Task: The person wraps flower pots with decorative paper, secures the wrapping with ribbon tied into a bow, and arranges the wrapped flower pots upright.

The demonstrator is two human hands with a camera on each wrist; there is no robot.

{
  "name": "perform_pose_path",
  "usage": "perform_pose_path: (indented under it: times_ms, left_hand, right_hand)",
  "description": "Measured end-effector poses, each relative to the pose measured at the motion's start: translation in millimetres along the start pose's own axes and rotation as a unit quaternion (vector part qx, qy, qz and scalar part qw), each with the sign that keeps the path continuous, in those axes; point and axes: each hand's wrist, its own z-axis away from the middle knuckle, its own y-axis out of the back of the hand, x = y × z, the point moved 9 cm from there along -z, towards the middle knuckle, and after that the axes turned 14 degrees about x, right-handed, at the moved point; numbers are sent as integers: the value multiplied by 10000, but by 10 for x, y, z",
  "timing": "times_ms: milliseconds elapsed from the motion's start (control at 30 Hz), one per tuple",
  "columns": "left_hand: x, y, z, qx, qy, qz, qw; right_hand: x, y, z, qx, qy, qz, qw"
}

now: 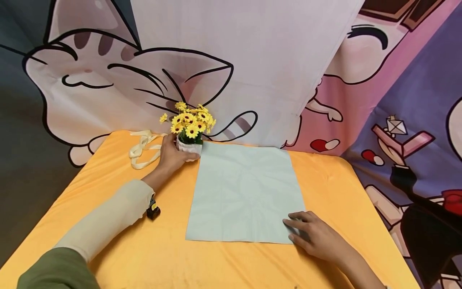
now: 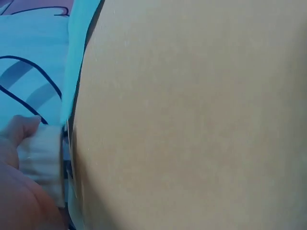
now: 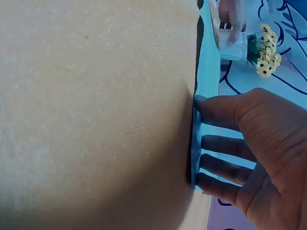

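At the far left corner of the pale blue square sheet (image 1: 245,192) stands a small white flowerpot (image 1: 190,148) with yellow daisy-like flowers (image 1: 193,122). My left hand (image 1: 172,154) grips this pot from its left side, thumb across the front. Part of the pot (image 2: 43,158) and the hand (image 2: 26,196) show at the left edge of the left wrist view. Over the sheet's near right corner, my right hand (image 1: 319,235) rests its spread fingertips on the sheet. The right wrist view shows the thumb and fingers of the right hand (image 3: 273,148) touching it.
A cream ribbon (image 1: 138,151) lies loosely coiled left of the pot. Under everything is an orange-yellow tablecloth (image 1: 166,257). Behind the table hangs a printed cartoon cloth (image 1: 274,72), close to the pot. A small black device (image 1: 153,210) is at the left wrist.
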Motion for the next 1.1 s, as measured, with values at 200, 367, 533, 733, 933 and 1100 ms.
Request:
perform_pose_path:
  times_ms: [200, 367, 533, 733, 933, 1100]
  left_hand:
    - [248, 104, 100, 276, -37, 638, 9976]
    - [385, -26, 179, -46, -247, 747, 9969]
    - [497, -248, 336, -563, -363, 342, 9972]
    - [632, -478, 518, -927, -374, 254, 9947]
    - [832, -713, 737, -1304, -482, 263, 9899]
    - [961, -894, 909, -1563, -642, 98, 9856]
  right_hand:
    - [-3, -29, -15, -127, -73, -14, 9999]
    - [-9, -17, -6, -96, -73, 52, 9999]
    - [-18, 2, 3, 62, 17, 124, 9999]
    - [-34, -24, 16, 76, 147, 116, 9998]
    - [-49, -12, 31, 155, 239, 171, 9994]
    - [-63, -3, 24, 205, 301, 238, 9991]
